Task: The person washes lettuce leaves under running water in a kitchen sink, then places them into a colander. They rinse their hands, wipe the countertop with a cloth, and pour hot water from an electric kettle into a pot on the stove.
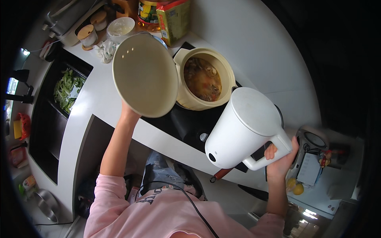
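Note:
My left hand [130,109] holds up a cream pot lid [146,76], its inner face towards me; the fingers are mostly hidden behind it. To the right of the lid, an uncovered cream ceramic pot [229,74] stands on the black cooktop [181,122]. Brownish stew [202,80] with chunks lies in it. My right hand [281,156] is closed around the handle of a white electric kettle [244,128], which is tilted, its lid end towards the pot. No stream of water shows.
A dark sink [49,131] with leafy greens [68,89] is at the left. Behind the lid stand a bowl [120,27], wooden-lidded jars [87,35], an oil bottle [148,15] and a box [174,20]. A red-brown pan handle [221,174] juts over the counter's front edge.

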### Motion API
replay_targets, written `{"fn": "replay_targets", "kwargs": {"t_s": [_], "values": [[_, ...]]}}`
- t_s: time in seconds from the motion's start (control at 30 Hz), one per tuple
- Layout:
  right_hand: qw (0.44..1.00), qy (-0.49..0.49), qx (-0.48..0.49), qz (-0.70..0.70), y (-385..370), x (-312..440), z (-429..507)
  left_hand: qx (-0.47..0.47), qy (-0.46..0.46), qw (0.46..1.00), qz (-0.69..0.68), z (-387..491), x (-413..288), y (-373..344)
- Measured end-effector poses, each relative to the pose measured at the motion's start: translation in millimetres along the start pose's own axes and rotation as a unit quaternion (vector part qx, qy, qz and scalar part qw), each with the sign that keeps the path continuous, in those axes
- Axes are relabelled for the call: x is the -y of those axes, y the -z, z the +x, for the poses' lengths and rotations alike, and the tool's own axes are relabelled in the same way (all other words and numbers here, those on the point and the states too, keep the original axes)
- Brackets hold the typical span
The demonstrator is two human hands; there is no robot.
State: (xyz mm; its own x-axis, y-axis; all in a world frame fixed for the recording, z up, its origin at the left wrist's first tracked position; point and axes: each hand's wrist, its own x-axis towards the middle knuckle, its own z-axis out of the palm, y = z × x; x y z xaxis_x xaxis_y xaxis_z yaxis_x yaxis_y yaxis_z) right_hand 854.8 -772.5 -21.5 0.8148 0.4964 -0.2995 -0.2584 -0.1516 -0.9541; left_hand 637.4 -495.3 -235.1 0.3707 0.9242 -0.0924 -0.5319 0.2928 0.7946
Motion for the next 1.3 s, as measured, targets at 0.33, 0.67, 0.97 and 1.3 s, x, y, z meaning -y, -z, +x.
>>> {"fn": "replay_targets", "kwargs": {"t_s": [0.33, 0.67, 0.97, 1.3], "values": [[0.993, -0.056, 0.003, -0.102, -32, 7, 25, -0.005, 0.030, 1.000, -0.001, -21, 9, 25], [0.990, -0.078, -0.001, -0.120, -37, 12, 30, -0.003, 0.041, 0.999, -0.001, -21, 10, 30], [0.989, -0.079, -0.015, -0.127, -40, 14, 28, 0.000, 0.046, 0.999, -0.003, -25, 11, 30], [0.991, -0.085, 0.003, -0.106, -38, 12, 27, -0.002, 0.045, 0.999, -0.002, -28, 10, 28]]}}
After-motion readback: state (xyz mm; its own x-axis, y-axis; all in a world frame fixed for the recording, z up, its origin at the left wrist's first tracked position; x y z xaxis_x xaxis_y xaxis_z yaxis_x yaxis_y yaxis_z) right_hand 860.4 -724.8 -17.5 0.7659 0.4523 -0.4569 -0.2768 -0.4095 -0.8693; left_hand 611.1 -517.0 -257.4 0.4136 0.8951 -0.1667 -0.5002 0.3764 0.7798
